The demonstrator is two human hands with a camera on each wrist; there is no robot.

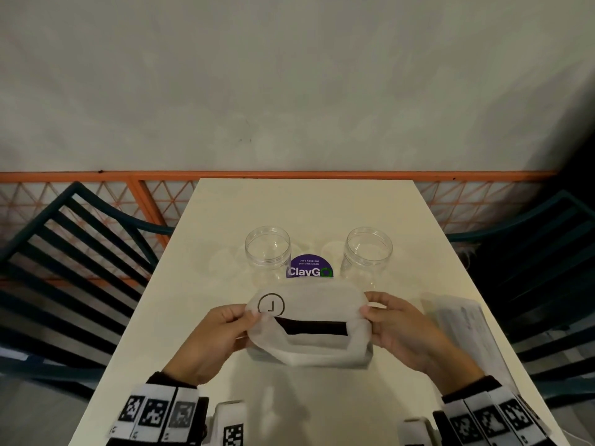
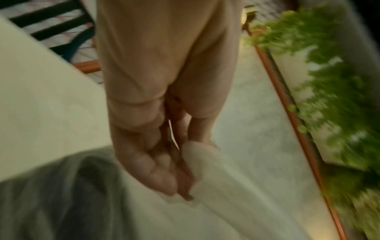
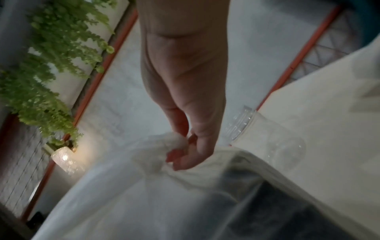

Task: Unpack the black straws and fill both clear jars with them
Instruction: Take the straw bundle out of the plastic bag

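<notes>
Both hands, left hand (image 1: 215,339) and right hand (image 1: 406,329), are pinching opposite ends of the white straw packet (image 1: 309,326), seemingly stretching its wrap to open it. Black straws (image 1: 317,327) are showing inside, while both clear jars (image 1: 268,249) are standing empty just beyond the packet, mouths up for filling.

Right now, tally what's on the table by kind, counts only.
Clear jars: 2, left and right, both without straws
White straw package: 1, held by left hand and right hand
Purple sticker: 1
Paper sheets: 1 stack
Total: 5
</notes>
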